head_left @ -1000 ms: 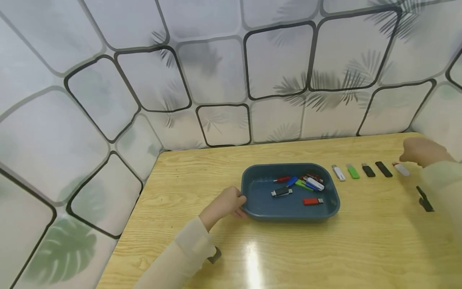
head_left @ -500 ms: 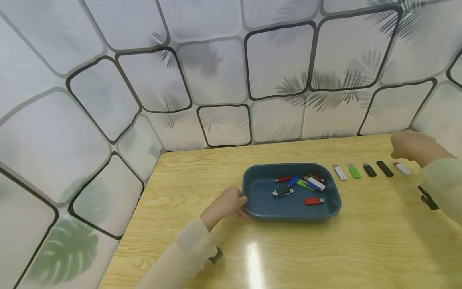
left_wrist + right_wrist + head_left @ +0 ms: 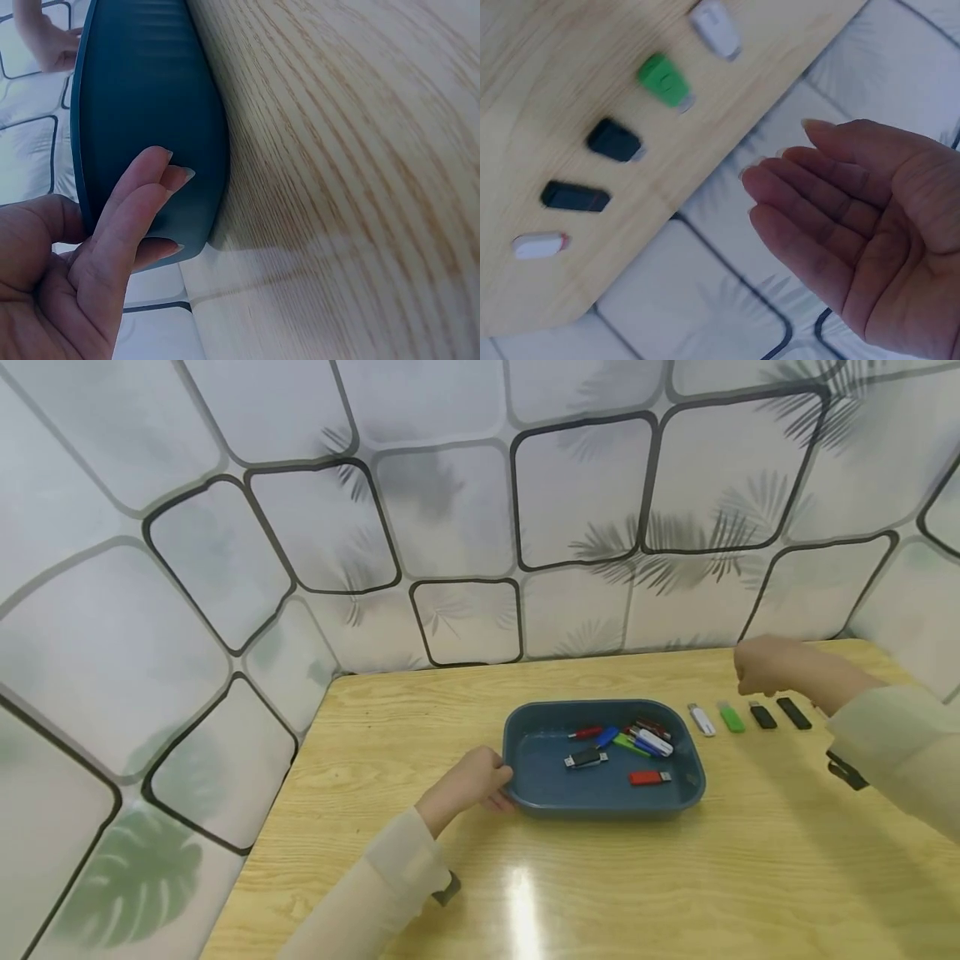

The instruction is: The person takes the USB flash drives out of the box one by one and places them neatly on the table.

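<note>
My left hand (image 3: pixel 468 781) grips the left wall of a dark blue plastic tray (image 3: pixel 536 768), thumb over the rim and fingers along the outside in the left wrist view. Inside lie several USB sticks, among them a red one (image 3: pixel 649 777), a black one (image 3: pixel 585 757) and a white one (image 3: pixel 656 742). My right hand (image 3: pixel 780 667) is above the row of USB sticks behind the tray's right side, holding nothing, fingers loosely bent. That row has a white stick (image 3: pixel 716 28), a green one (image 3: pixel 664 81), two black ones (image 3: pixel 615 140) and a white-and-red one (image 3: pixel 540 245), hidden by my right arm in the head view.
The wooden table (image 3: pixel 390 727) extends around the tray. A patterned wall covering (image 3: pixel 457 510) rises behind its back edge and on the left side. Light glares on the table in front of the tray.
My right hand has moved left from the right end of the row, over the sticks, with its arm now covering the white-and-red one. The left hand and tray stay put.
</note>
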{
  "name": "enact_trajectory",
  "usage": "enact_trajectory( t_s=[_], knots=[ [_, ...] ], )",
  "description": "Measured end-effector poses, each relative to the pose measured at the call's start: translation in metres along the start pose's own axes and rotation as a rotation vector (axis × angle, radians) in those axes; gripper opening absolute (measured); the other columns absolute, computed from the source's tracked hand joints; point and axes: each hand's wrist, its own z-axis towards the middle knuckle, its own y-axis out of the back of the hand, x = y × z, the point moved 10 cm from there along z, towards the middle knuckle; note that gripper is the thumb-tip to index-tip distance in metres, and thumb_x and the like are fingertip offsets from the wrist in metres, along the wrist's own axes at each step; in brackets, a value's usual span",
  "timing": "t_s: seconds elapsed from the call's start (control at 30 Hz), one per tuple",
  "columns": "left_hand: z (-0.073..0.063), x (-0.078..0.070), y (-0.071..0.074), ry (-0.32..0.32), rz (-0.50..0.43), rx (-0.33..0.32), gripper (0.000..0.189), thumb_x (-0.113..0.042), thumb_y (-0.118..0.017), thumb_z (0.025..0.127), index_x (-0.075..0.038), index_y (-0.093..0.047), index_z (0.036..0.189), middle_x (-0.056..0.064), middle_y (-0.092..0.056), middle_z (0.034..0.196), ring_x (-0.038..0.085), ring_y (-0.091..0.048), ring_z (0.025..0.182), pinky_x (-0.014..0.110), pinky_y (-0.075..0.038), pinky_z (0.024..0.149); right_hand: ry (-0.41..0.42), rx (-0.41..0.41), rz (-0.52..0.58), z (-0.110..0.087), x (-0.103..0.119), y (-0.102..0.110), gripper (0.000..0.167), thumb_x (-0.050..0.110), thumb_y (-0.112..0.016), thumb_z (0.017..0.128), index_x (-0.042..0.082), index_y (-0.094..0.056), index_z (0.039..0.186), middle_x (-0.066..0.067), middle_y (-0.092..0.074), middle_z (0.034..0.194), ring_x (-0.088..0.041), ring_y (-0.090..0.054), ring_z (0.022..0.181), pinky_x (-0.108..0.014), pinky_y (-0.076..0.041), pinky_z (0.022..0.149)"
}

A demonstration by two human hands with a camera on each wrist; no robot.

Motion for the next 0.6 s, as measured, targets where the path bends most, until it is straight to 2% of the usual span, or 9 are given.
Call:
enact_trajectory(
  t_s=[0.13, 0.3, 0.37, 0.47, 0.6],
  knots=[
    [0.000, 0.000, 0.000, -0.004, 0.002, 0.000, 0.027, -0.005, -0.043, 0.092, 0.011, -0.062, 0.083, 0.017, -0.069, 0.068, 0.031, -0.071, 0.067, 0.033, -0.061, 0.059, 0.058, 0.023, 0.007, 0.002, 0.033, 0.004, 0.032, 0.007, -0.060, 0.084, 0.014, -0.048, 0.055, 0.001, -0.057, 0.051, -0.012, -0.052, 0.048, -0.024, -0.038, 0.047],
    [0.000, 0.000, 0.000, 0.001, 0.003, -0.003, 0.026, -0.005, -0.043, 0.092, 0.012, -0.062, 0.085, 0.017, -0.069, 0.069, 0.030, -0.071, 0.067, 0.033, -0.061, 0.059, 0.129, -0.001, -0.032, 0.004, 0.072, 0.007, 0.038, 0.005, -0.062, 0.081, 0.017, -0.043, 0.051, 0.004, -0.052, 0.046, -0.009, -0.049, 0.045, -0.021, -0.032, 0.045],
    [-0.001, 0.000, 0.000, 0.002, 0.003, -0.002, 0.026, -0.005, -0.043, 0.093, 0.012, -0.062, 0.086, 0.017, -0.069, 0.069, 0.030, -0.071, 0.067, 0.032, -0.061, 0.059, 0.141, -0.013, -0.045, 0.006, 0.084, 0.008, 0.044, 0.006, -0.063, 0.080, 0.020, -0.035, 0.050, 0.008, -0.043, 0.042, -0.006, -0.040, 0.042, -0.019, -0.024, 0.045],
    [-0.002, -0.001, 0.000, 0.001, 0.004, -0.001, 0.027, -0.005, -0.043, 0.093, 0.012, -0.062, 0.087, 0.016, -0.069, 0.070, 0.029, -0.071, 0.067, 0.032, -0.061, 0.059, 0.173, -0.018, -0.082, 0.011, 0.101, 0.009, 0.046, 0.007, -0.066, 0.080, 0.020, -0.034, 0.050, 0.011, -0.029, 0.045, -0.004, -0.023, 0.045, -0.018, -0.017, 0.046],
    [-0.001, 0.000, 0.000, 0.007, 0.003, 0.001, 0.027, -0.006, -0.043, 0.093, 0.013, -0.063, 0.089, 0.016, -0.069, 0.071, 0.028, -0.071, 0.067, 0.031, -0.060, 0.059, 0.197, 0.008, -0.105, 0.019, 0.119, 0.006, 0.044, 0.007, -0.068, 0.080, 0.019, -0.036, 0.052, 0.009, -0.023, 0.050, -0.006, -0.016, 0.049, -0.020, -0.016, 0.048]
  ],
)
